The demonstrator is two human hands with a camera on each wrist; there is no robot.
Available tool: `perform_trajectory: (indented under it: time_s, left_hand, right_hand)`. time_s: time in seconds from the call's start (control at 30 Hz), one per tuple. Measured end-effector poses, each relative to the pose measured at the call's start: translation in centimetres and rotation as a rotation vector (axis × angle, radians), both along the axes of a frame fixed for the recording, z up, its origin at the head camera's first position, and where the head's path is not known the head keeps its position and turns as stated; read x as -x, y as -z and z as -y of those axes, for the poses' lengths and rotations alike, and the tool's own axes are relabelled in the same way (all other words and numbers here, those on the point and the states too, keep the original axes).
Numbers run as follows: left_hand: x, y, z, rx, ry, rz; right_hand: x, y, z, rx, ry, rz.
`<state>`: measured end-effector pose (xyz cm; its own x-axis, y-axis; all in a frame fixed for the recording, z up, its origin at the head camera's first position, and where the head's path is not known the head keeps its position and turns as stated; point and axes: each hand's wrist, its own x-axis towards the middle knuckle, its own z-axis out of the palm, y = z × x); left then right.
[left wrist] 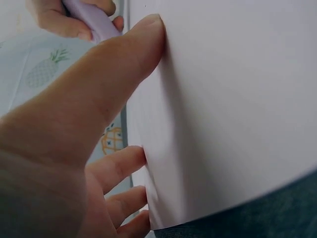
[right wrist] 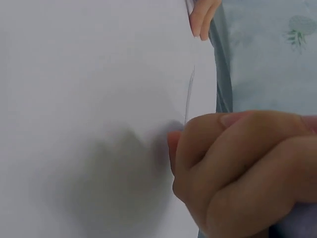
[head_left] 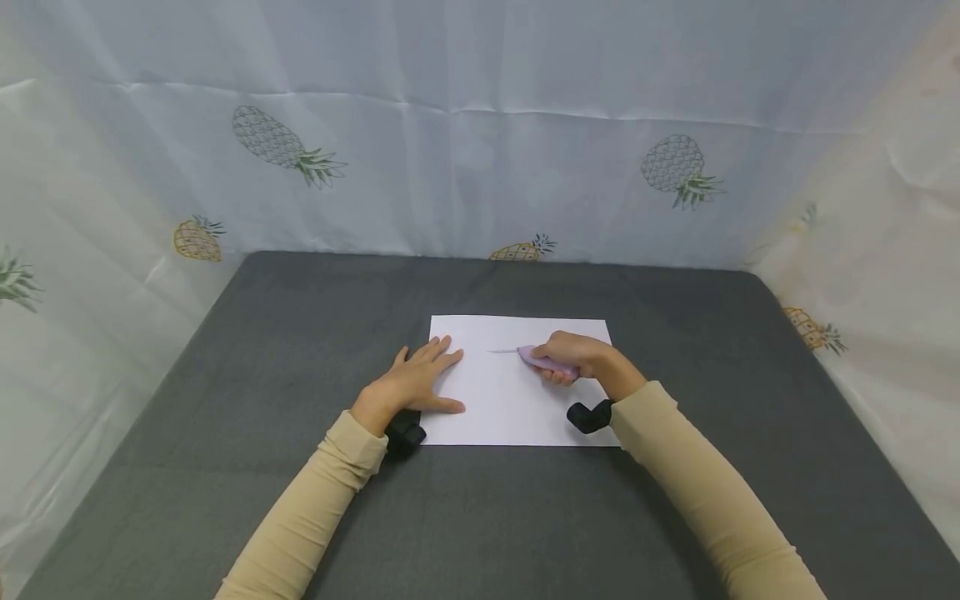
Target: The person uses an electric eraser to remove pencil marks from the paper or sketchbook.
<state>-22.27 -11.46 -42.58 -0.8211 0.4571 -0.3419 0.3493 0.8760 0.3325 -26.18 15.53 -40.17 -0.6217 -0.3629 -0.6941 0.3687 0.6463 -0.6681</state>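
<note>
A white sheet of paper (head_left: 510, 408) lies flat on the dark table. My left hand (head_left: 416, 379) rests spread on its left side, thumb and fingertips pressing the paper in the left wrist view. My right hand (head_left: 577, 354) grips a lavender utility knife (head_left: 551, 363) over the upper right part of the sheet, its tip at the paper. From the tip a short thin slit (head_left: 502, 351) runs to the left. In the right wrist view this slit (right wrist: 189, 94) gapes slightly, and the curled fingers hide the knife's tip.
The dark grey cloth-covered table (head_left: 300, 333) reaches beyond the sheet on all sides. A pale curtain (head_left: 465, 167) printed with pineapples hangs along the back and both sides. A black wrist camera (head_left: 588, 417) sits low over the sheet's lower right.
</note>
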Motion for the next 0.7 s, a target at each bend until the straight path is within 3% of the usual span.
perform_trajectory:
  time_s: [0.53, 0.7]
  left_hand:
    - [0.00, 0.06, 0.15, -0.014, 0.003, -0.005]
    - [0.08, 0.09, 0.10, -0.013, 0.005, -0.005]
  right_hand:
    - [-0.16, -0.28, -0.12, -0.058, -0.001, -0.023]
    - [-0.14, -0.02, -0.07, -0.013, 0.013, -0.034]
